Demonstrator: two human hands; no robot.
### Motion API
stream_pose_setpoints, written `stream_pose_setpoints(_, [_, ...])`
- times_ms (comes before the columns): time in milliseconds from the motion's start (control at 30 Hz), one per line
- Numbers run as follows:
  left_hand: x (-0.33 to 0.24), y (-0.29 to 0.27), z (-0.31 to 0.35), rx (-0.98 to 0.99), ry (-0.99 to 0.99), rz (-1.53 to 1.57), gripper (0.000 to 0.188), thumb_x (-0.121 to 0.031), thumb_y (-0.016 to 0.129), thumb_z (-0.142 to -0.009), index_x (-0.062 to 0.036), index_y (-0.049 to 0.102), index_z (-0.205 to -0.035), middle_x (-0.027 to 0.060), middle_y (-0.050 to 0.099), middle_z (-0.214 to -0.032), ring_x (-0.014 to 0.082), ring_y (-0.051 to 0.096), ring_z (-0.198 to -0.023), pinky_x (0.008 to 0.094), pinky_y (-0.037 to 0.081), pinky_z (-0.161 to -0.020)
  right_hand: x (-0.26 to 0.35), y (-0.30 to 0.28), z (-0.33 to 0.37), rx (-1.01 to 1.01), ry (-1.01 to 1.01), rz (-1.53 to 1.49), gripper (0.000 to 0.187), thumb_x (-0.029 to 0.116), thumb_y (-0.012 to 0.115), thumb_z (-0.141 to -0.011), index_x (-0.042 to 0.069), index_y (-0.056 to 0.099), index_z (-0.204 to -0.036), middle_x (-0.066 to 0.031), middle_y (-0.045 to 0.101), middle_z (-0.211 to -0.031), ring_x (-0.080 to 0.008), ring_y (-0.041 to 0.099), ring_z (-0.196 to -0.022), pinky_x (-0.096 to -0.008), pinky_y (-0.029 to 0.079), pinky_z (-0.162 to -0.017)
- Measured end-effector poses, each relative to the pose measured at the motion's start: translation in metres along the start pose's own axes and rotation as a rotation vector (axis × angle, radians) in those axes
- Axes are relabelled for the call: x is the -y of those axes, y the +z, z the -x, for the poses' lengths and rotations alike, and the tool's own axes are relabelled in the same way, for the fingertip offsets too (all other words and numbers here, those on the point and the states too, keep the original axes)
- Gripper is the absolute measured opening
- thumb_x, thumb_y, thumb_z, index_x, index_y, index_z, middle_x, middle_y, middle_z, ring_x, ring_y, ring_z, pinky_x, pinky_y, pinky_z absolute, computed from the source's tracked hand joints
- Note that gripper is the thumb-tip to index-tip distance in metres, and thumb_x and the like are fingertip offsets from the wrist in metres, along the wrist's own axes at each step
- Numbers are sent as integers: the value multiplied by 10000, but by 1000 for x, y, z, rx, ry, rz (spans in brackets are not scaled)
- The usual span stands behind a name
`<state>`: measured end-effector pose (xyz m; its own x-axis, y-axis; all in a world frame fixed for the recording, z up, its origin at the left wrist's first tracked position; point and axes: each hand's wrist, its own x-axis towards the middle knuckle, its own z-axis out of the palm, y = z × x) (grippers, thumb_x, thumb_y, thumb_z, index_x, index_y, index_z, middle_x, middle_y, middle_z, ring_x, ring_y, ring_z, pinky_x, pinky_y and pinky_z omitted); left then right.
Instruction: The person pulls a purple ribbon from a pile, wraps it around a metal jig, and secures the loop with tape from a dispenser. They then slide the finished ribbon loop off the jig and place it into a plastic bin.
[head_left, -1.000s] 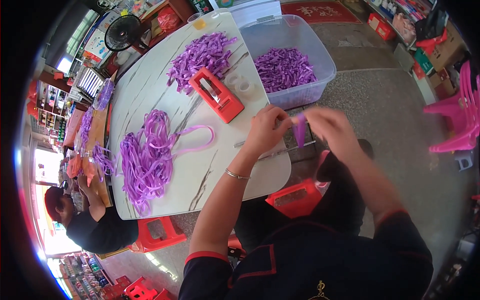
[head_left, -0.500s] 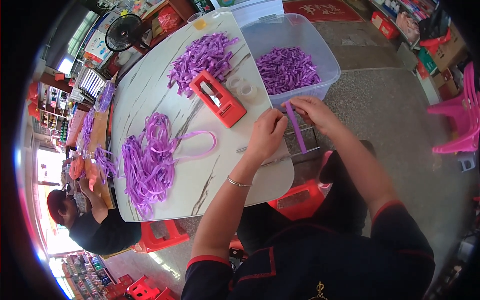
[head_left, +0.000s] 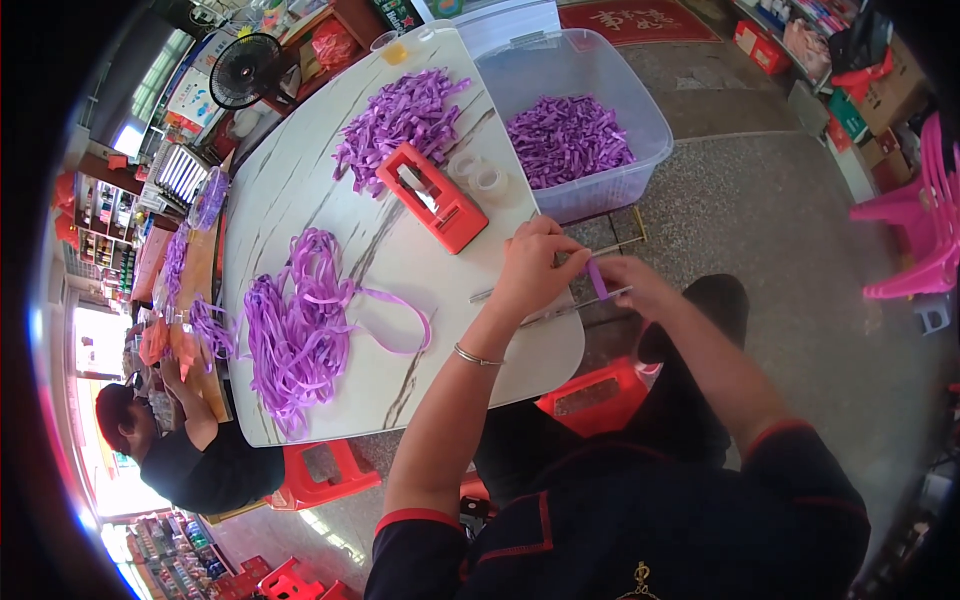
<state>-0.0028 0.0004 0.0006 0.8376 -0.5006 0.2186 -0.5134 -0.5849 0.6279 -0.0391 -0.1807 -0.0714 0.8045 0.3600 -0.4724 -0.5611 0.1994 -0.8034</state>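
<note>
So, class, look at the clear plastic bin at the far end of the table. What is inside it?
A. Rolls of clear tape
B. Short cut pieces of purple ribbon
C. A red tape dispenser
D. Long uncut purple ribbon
B: the clear plastic bin holds a heap of short purple ribbon pieces, while the tape rolls, red dispenser and long ribbon all lie on the table.
</note>
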Motion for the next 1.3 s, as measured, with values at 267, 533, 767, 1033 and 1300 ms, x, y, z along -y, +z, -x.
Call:
stream_pose_setpoints(267, [3,0,-1,47,-41,-21,161,-256,670,-720,-108,698,-777,53,545,-804,235,512,-819,377,388,-708,-40,29,39,-121,-259,-332,132,178,601,-845,59,590,-902,-20,610,-809,-64,551,-688,-173,399,-571])
stream_pose_setpoints(533, [4,3,-3,93,-101,15,166,-294,661,-720,-137,699,-757,27,546,-826,241,502,-884,411,343,-758,-32,39,47,-193,-269,-347,138,136,617,-829,50,582,-931,-20,617,-815,-74,574,-712,-164,410,-572])
stream_pose_setpoints(767, [1,1,1,-6,39,-82,169,-214,660,-729,-55,685,-782,80,557,-745,214,521,-674,323,414,-593,-23,36,54,-143,-133,-200,166,204,616,-829,58,629,-906,9,608,-781,-44,554,-666,-147,382,-549])
stream_pose_setpoints(1033, [-45,-8,47,-196,-49,342,226,-194,541,-863,-10,621,-969,46,526,-704,136,463,-568,250,374,-519,-9,35,65,-164,-120,16,187,235,584,-842,62,626,-901,25,573,-738,-41,523,-630,-160,372,-535])
stream_pose_setpoints(1300, [-84,5,102,140,-799,1513,473,-272,360,-939,-87,237,-1356,11,431,-672,97,356,-551,222,294,-505,-5,32,62,-121,-121,54,174,218,572,-844,52,616,-872,41,534,-678,-31,489,-596,-163,379,-531])
